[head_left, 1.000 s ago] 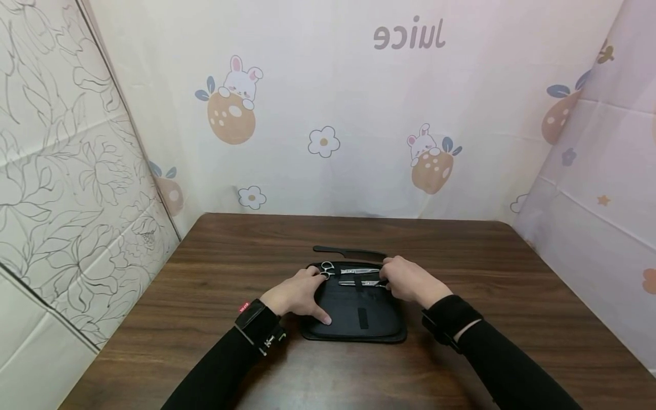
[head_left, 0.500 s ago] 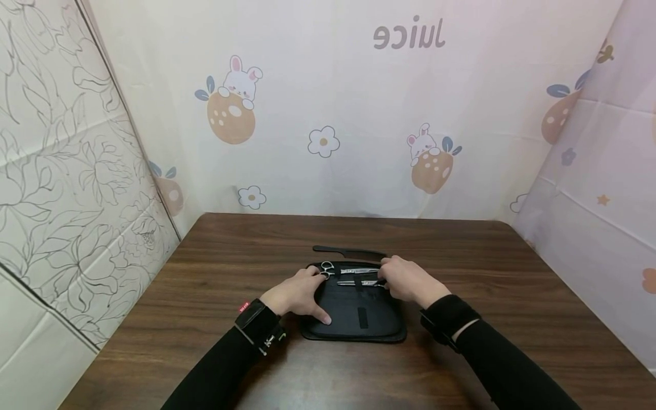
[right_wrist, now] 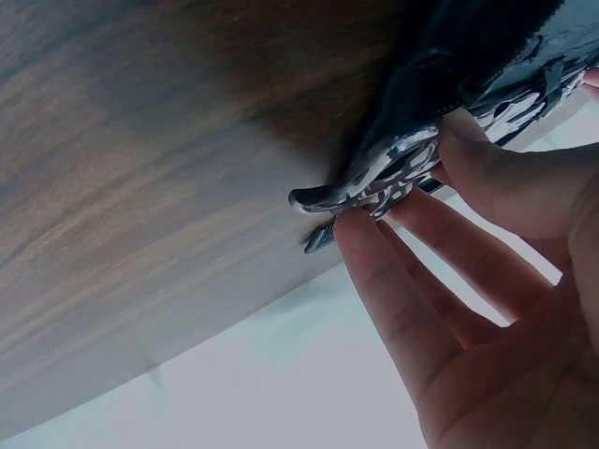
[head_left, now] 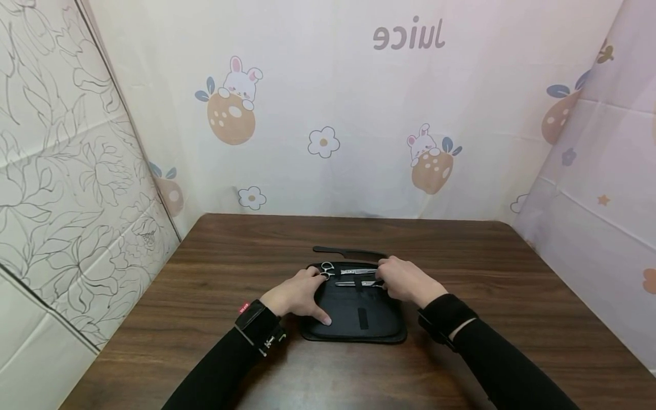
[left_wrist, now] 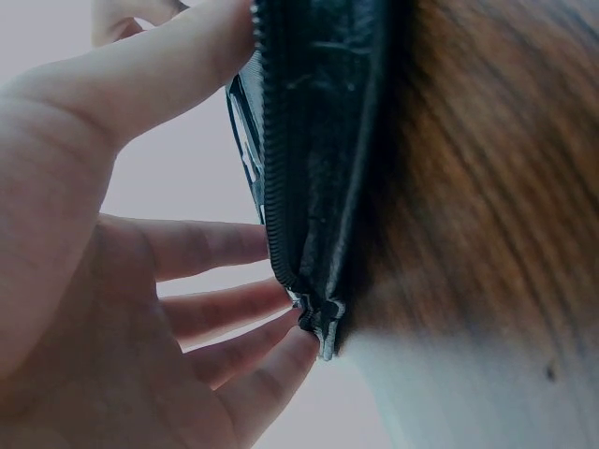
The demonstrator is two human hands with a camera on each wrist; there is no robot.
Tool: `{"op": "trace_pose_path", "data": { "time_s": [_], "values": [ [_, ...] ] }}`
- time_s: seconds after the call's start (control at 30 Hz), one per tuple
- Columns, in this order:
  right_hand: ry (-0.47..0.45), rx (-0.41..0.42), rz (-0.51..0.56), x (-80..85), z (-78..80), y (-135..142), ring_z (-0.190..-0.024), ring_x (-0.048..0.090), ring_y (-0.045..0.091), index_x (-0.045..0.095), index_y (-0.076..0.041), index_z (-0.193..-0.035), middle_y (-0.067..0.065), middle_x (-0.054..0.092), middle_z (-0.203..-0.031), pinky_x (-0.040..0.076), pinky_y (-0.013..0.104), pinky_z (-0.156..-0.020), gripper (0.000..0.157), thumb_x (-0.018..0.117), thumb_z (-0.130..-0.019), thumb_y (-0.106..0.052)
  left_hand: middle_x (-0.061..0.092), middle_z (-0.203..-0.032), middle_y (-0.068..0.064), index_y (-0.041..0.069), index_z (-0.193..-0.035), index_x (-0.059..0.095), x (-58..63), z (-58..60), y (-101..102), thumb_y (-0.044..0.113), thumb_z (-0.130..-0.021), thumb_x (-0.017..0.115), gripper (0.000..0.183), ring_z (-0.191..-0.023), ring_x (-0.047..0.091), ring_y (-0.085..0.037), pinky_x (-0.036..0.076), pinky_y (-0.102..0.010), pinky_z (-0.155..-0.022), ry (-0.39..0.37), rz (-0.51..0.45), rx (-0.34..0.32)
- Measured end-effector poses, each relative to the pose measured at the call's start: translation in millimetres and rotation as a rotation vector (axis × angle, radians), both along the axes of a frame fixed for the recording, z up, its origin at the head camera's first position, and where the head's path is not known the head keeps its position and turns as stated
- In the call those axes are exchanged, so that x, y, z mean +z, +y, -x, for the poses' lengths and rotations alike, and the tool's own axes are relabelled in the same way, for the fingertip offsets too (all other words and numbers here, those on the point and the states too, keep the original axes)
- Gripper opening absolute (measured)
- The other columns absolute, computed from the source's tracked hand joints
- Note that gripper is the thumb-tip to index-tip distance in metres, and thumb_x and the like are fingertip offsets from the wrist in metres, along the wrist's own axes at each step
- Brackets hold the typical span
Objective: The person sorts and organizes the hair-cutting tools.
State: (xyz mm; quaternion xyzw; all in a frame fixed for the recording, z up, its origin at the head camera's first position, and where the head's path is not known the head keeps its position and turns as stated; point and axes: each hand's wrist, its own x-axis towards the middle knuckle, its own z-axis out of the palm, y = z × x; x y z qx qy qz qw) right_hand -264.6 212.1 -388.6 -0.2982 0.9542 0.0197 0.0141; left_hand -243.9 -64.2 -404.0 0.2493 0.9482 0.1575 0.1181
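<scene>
A black zip case lies on the wooden table. Two silver scissors sit across its upper part. The upper scissors have their finger rings at the left. Below them, the lower scissors point left and pass under a black strap. My right hand pinches the handles of the lower scissors between thumb and forefinger; a curved finger rest sticks out past the fingertip in the right wrist view. My left hand rests along the case's left edge, thumb and fingers spread, fingertips touching the zip edge.
A black comb lies just behind the case. Another black strap crosses the case's lower part. The brown table reaches back to a printed curtain, with a patterned panel at the left.
The lower scissors have slid slightly left through the strap, my right hand moving left with them. My left hand and the case have stayed in place.
</scene>
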Motion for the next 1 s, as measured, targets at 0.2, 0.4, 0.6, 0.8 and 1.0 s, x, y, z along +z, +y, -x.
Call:
{"op": "trace_pose_path", "data": {
  "time_s": [0.2,0.4,0.6,0.8,1.0],
  "values": [
    [0.002,-0.001,-0.001,-1.1,0.5,-1.2,-0.097,0.062,0.030,0.078,-0.009,-0.102,0.007,0.064,-0.100,0.055,0.038,-0.071,0.017,0.075,-0.089,0.002,0.038,-0.156,-0.012,0.007,-0.152,0.046,0.2,0.4,-0.4,0.055,-0.074,0.088,0.100,-0.143,0.037,-0.031,0.042,-0.045,-0.109,0.002,0.001,-0.004],
    [-0.010,-0.002,0.020,-1.8,0.0,-2.9,-0.100,0.062,0.031,0.078,-0.007,-0.100,0.007,0.064,-0.099,0.056,0.040,-0.073,0.019,0.072,-0.088,0.007,0.037,-0.156,-0.013,0.006,-0.152,0.046,0.3,0.8,-0.7,0.055,-0.075,0.087,0.101,-0.143,0.037,-0.031,0.042,-0.045,-0.109,0.004,0.004,-0.007],
    [-0.014,-0.011,0.007,-2.5,-0.7,-4.3,-0.099,0.062,0.030,0.078,-0.007,-0.099,0.007,0.064,-0.098,0.056,0.040,-0.073,0.018,0.072,-0.089,0.006,0.038,-0.156,-0.013,0.006,-0.152,0.047,0.6,-0.3,-0.2,0.054,-0.074,0.088,0.100,-0.143,0.037,-0.031,0.042,-0.045,-0.109,0.011,0.001,-0.008],
    [-0.015,-0.010,0.009,-3.3,-1.5,-5.7,-0.099,0.062,0.031,0.078,-0.008,-0.099,0.007,0.064,-0.100,0.056,0.040,-0.072,0.019,0.072,-0.088,0.006,0.039,-0.155,-0.013,0.007,-0.152,0.047,0.5,-0.6,0.1,0.054,-0.074,0.088,0.100,-0.142,0.037,-0.031,0.042,-0.046,-0.109,0.008,-0.003,-0.008],
    [-0.008,-0.009,0.014,-1.8,-1.6,-6.5,-0.099,0.061,0.031,0.078,-0.008,-0.099,0.007,0.064,-0.100,0.056,0.040,-0.072,0.018,0.073,-0.088,0.006,0.039,-0.155,-0.012,0.008,-0.152,0.047,0.8,-0.6,-0.1,0.055,-0.074,0.088,0.100,-0.142,0.038,-0.031,0.042,-0.046,-0.109,0.017,0.002,-0.008]
  ]
}}
